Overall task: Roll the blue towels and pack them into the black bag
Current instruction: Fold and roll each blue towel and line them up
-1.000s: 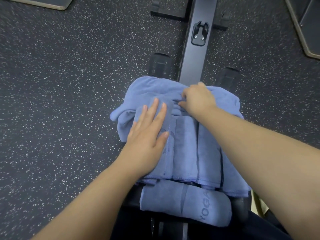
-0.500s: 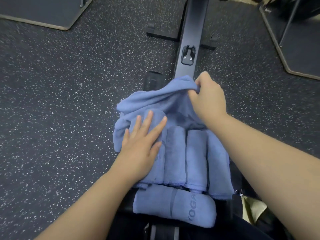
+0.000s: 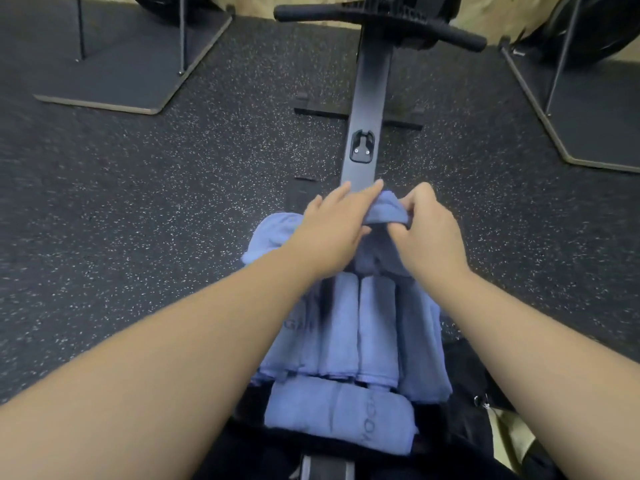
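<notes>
Left hand (image 3: 330, 225) lying over the raised edge of a loose blue towel (image 3: 386, 211), fingers long and nearly straight on top, thumb tucked beneath the fold; whether the thumb pinches, cannot tell. Just right of it, right hand (image 3: 427, 233) with fingers curled, pinching the same edge, cloth bunched between the two hands. Hangs from the grip toward the body, lower part hidden behind wrists and forearms. Below the grip, rolled towels (image 3: 360, 327) side by side, lengthwise; leftmost one half covered by the left forearm, lettering on it blurred. Nearer the body still, one roll lying crosswise (image 3: 337, 415), print along its right end partly readable, "YOG". Under the rolls something black, perhaps the black bag (image 3: 450, 420), outline hard to make out, cut off at the bottom edge; whether the rolls sit inside it or on it, cannot tell. Beyond the grip, dark rail (image 3: 367, 109) running away across speckled floor (image 3: 138, 209). Far right of the grip, platform corner (image 3: 595, 109), cropped.
</notes>
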### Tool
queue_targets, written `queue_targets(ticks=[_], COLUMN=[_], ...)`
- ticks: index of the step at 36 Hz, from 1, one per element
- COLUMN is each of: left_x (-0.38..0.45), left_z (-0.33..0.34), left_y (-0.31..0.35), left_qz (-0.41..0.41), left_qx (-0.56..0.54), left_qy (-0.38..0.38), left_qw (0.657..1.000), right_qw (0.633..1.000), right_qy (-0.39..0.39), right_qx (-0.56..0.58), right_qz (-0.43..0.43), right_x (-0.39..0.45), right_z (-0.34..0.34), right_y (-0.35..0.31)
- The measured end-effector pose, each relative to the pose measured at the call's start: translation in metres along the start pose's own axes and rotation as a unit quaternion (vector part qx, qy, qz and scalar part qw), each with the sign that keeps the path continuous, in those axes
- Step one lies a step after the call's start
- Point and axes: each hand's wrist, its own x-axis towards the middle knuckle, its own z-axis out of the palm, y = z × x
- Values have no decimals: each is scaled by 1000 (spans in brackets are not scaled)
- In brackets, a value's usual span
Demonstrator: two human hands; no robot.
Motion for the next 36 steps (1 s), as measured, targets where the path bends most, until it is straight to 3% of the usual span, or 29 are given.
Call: queue_targets(ticks=[8,13,16,23,26,32,36], left_x=[14,18,19,-1,-16,-61,-96], left_z=[-20,-44,-60,-107,-135,-182,-203], left_y=[32,49,63,101,120,158,176], left_qz=[45,48,51,91,111,135,154], left_qx=[70,51,43,8,1,1,15], left_qy=[70,102,115,151,178,221,225], left_qw=[994,992,991,984,978,966,962], right_qw=[998,976,964,988,992,999,998], right_qy=[34,-6,-33,25,40,0,2], right_qx=[-28,-184,-256,-154,-116,-37,-46], right_qz=[-55,-112,-63,22,8,-21,-45], right_x=[0,0,-4,-13,-24,-72,-106], right_z=[-22,-45,-63,-116,-144,-193,-219], right_y=[18,13,5,-23,-40,-80,-98])
